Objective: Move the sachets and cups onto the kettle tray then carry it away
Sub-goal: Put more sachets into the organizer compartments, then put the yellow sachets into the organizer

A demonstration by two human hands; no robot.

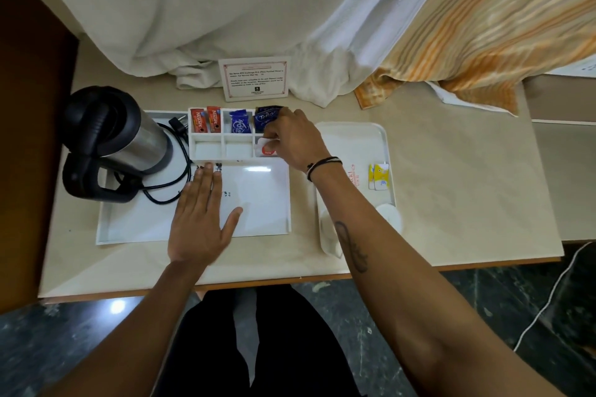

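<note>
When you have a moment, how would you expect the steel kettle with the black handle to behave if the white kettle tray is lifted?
The steel kettle with the black handle looks tall and narrow on its base, so it may tip if the white kettle tray tilts. Its loose black cord would probably flop or slide. Sitting at one end, it likely makes that side heavier.

We see two bare forearms, a black cord bracelet on the right wrist (a dark tattoo below it), and black trousers.
</note>
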